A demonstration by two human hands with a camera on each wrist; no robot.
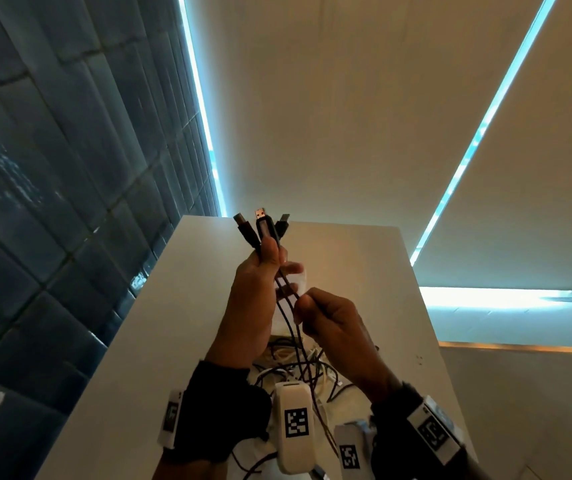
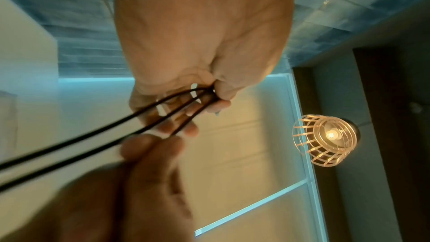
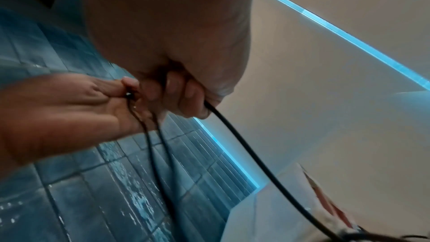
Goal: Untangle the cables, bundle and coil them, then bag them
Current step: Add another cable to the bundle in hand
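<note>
Three black cables stand bunched in my left hand (image 1: 266,263), which grips them just below their USB plugs (image 1: 262,224) held above the table. My right hand (image 1: 307,306) pinches the same black strands a little lower, close under the left hand. From there the cables hang into a tangle of black and white cables (image 1: 298,370) on the table. In the left wrist view the left hand (image 2: 209,97) clamps the cables (image 2: 69,140), with the right hand (image 2: 151,146) just below. In the right wrist view the right hand (image 3: 184,91) curls round a black cable (image 3: 256,160), touching the left hand (image 3: 104,98).
The white table (image 1: 364,271) stretches ahead to a light wall. A small white object (image 1: 300,277) lies behind my hands. Dark blue tiles (image 1: 52,168) cover the wall on the left. A caged lamp (image 2: 325,139) hangs overhead.
</note>
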